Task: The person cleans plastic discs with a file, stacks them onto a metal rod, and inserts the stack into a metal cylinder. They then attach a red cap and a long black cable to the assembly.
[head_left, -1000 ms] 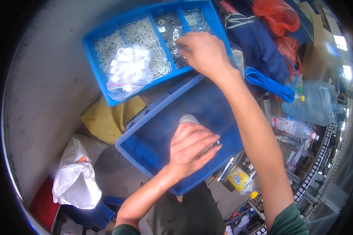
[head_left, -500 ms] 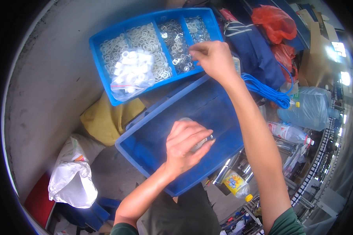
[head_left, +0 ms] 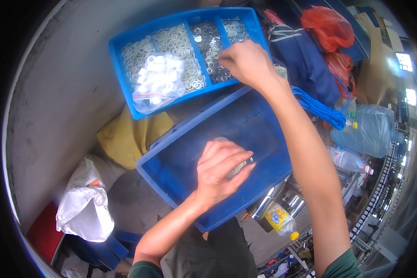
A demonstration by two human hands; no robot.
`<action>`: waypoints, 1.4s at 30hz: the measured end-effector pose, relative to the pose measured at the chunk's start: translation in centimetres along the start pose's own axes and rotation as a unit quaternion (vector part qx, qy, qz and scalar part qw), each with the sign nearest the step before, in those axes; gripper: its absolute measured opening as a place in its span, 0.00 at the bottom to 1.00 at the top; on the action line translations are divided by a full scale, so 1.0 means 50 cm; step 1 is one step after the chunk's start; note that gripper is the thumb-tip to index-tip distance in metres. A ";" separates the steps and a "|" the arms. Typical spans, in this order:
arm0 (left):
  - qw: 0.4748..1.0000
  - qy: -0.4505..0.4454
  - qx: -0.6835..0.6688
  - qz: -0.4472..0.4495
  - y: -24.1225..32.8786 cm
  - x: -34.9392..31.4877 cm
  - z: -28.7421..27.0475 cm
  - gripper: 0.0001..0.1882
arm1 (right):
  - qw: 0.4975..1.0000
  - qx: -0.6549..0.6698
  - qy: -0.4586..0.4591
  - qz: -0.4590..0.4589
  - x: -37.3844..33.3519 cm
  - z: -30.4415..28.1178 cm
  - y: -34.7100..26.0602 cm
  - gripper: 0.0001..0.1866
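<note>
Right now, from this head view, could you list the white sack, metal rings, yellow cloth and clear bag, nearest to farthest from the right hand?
1. Metal rings, just left of the right hand.
2. Clear bag, farther left.
3. Yellow cloth, lower left.
4. White sack, farthest lower left.

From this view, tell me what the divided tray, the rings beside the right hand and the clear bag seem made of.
Divided tray: probably plastic, satin blue with smooth, rounded edges. Rings: likely metal, polished, showing silvery glints. Clear bag: apparently thin plastic film, see-through, glossy and wrinkled.
</note>
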State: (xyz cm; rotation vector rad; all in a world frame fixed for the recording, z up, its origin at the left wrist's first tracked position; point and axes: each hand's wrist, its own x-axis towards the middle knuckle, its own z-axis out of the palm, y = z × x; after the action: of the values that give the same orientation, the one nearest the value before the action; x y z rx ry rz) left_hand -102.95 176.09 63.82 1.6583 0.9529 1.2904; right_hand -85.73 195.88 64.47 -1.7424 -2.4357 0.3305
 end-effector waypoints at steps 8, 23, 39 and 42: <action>0.997 0.052 0.019 -0.052 -0.006 -0.003 -0.008 0.15 | 0.857 0.434 0.064 0.269 -0.282 -0.081 -0.130 0.08; 0.997 -0.010 0.050 0.053 0.008 0.012 0.024 0.18 | 0.787 0.551 0.004 0.276 -0.442 -0.109 -0.132 0.07; 0.994 -0.020 -0.043 0.097 -0.059 -0.024 0.045 0.56 | 0.945 0.314 0.039 0.089 -0.418 -0.142 -0.189 0.14; 0.996 -0.022 -0.039 0.072 -0.060 -0.031 0.055 0.60 | 0.975 0.215 0.059 0.023 -0.406 -0.134 -0.189 0.13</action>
State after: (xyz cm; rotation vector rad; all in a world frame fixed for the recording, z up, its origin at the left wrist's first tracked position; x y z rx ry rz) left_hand -100.81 175.43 60.06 1.7136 0.7584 1.3627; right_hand -86.22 174.46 73.80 -1.5773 -2.0495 0.6799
